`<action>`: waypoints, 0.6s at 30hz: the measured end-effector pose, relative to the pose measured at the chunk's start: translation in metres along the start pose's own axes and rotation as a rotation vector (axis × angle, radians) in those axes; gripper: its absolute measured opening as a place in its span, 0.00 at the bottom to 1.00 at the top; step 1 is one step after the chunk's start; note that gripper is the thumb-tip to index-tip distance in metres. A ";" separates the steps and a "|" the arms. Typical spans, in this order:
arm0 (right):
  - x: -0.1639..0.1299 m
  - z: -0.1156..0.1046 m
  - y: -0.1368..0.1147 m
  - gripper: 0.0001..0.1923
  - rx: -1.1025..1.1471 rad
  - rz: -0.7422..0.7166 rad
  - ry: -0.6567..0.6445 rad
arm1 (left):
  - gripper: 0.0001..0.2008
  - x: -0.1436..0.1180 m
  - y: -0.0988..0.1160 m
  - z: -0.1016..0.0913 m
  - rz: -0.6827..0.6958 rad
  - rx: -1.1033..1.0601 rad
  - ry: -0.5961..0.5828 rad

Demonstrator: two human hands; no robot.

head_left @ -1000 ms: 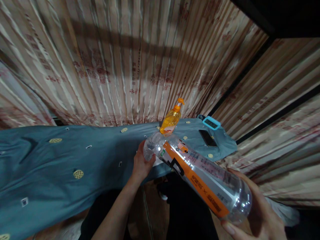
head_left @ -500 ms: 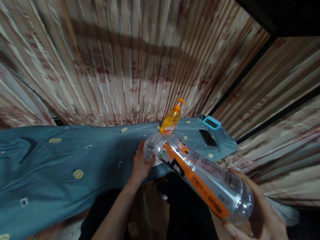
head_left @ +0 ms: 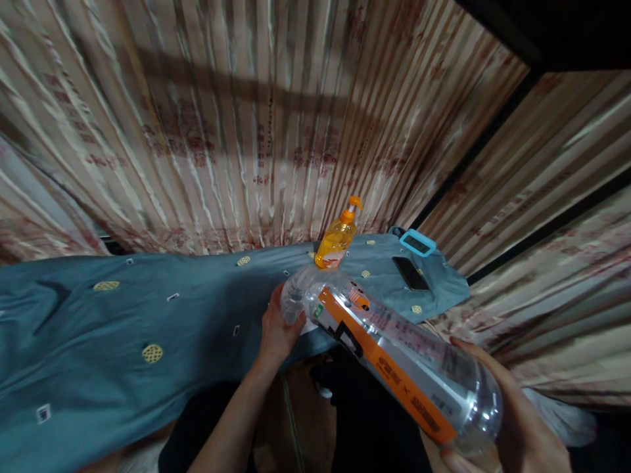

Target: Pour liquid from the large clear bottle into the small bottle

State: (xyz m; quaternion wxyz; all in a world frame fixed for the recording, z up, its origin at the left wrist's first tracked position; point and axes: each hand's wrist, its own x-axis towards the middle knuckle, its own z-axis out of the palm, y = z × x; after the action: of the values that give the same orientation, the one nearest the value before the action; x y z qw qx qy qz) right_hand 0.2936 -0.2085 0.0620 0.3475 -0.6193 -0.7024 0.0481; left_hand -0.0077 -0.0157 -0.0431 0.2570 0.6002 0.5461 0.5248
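My right hand (head_left: 522, 420) grips the base end of a large clear plastic bottle (head_left: 394, 355) with an orange and silver label. The bottle lies tilted across my front, its narrower end up and to the left. At that end my left hand (head_left: 280, 328) is closed around a clear, ridged plastic vessel (head_left: 294, 294). The two clear pieces meet or overlap; whether the vessel is a cup or a second bottle I cannot tell. I see no liquid in the large bottle. Just beyond stands a pump bottle (head_left: 336, 242) of orange-yellow liquid.
A blue-green cloth (head_left: 197, 302) with pineapple prints covers the long surface before me. On its right lie a dark phone (head_left: 411, 273) and a blue-framed digital clock (head_left: 417, 242). Pleated curtains (head_left: 236, 144) hang behind, with a dark frame bar (head_left: 473, 157) at right.
Both hands keep their holds. The large bottle's base end has shifted slightly down and right, and the left hand slightly left. The view has moved a little.
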 end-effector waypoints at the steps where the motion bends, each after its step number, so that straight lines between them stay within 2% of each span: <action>1: -0.002 -0.001 0.005 0.51 0.004 0.007 0.006 | 0.31 0.000 0.000 0.000 0.002 -0.004 -0.001; 5: -0.008 -0.003 0.017 0.57 0.005 0.044 0.053 | 0.30 -0.001 0.001 -0.001 0.013 -0.017 0.003; 10: -0.004 -0.002 0.012 0.52 0.031 0.069 0.071 | 0.32 -0.002 -0.001 -0.001 -0.008 -0.001 0.004; 18: -0.003 -0.003 0.010 0.51 0.008 0.072 0.061 | 0.32 -0.001 -0.001 -0.001 -0.007 0.004 0.005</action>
State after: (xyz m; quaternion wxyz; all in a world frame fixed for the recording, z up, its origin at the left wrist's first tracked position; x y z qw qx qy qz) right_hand 0.3039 -0.2098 0.0581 0.3690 -0.6441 -0.6686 0.0445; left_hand -0.0087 -0.0171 -0.0439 0.2563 0.5975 0.5501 0.5241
